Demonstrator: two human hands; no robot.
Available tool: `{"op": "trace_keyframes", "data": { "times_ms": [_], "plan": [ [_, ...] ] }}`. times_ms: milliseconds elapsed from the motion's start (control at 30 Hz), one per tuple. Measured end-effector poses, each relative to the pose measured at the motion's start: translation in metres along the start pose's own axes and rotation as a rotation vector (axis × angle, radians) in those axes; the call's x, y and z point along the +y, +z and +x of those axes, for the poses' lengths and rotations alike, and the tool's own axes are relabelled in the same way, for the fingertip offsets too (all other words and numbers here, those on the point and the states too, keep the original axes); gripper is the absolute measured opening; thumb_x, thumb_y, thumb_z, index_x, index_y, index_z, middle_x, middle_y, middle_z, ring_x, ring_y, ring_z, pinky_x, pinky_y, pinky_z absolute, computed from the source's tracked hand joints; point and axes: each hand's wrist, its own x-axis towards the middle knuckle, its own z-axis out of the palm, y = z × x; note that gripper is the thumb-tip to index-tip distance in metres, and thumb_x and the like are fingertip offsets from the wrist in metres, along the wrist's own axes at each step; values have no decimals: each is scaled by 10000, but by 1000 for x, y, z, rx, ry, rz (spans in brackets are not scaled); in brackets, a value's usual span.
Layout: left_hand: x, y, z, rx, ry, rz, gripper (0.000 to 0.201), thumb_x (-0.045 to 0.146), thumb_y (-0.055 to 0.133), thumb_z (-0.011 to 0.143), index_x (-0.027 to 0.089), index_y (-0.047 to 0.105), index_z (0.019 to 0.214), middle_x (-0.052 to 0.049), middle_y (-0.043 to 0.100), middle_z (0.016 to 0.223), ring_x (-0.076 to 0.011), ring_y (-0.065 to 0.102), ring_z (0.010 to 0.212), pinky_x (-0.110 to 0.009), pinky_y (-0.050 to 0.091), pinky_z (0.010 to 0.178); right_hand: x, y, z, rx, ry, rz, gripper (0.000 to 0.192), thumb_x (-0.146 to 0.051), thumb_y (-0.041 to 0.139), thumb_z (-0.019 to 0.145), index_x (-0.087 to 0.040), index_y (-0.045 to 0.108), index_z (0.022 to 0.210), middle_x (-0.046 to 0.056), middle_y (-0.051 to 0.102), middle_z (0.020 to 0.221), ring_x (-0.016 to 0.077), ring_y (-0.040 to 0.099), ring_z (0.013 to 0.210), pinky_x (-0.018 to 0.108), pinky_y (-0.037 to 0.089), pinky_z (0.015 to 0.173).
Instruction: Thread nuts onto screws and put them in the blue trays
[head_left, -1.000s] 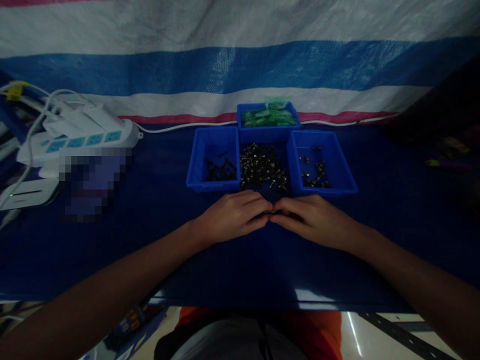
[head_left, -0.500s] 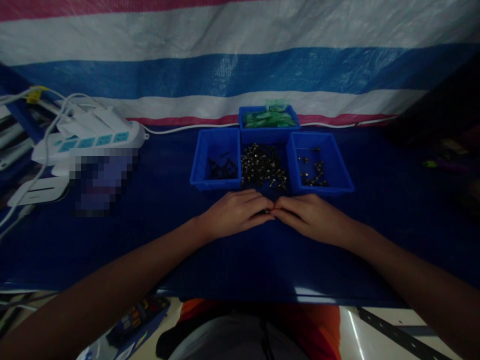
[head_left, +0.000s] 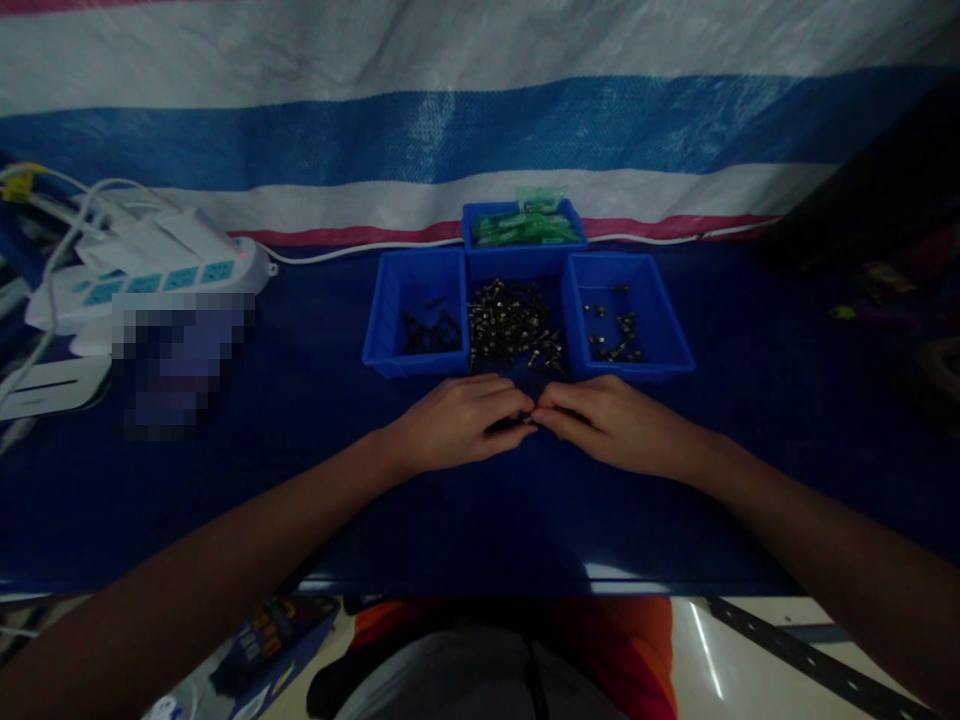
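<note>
One left hand, one right hand, one parts heap, three blue bins, one power strip

"What is the heap of small, dark, screw-like pieces made of?"

"Metal, seemingly: shiny, with bright glints."

"And the blue rectangular bin left of the heap?"

"Smooth plastic with a soft sheen, like the blue rectangular bin right of the heap."

"What's behind the heap?"

"Thin, crinkled, translucent green plastic packets, then a striped woven-plastic sheet, creased and faintly glossy."

"Far left of it?"

"A long white power strip, smooth hard plastic."

"And nearer than the heap?"

"A dark-blue tabletop, smooth, glossy, reflecting light at its front edge."
</note>
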Motion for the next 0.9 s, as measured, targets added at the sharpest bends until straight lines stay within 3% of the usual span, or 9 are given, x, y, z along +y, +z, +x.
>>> {"op": "trace_keyframes", "data": {
  "times_ms": [900],
  "plan": [
    [1,-2,-1,-57,18,25,233,318,413,882,145,557,823,-8,527,701,-99,482,661,-221,390,627,-3,-1,-1,-17,-23,-13,226,-278,362,905,-171,509,770,-11,543,669,91,511,605,218,323,571]
  ]
}}
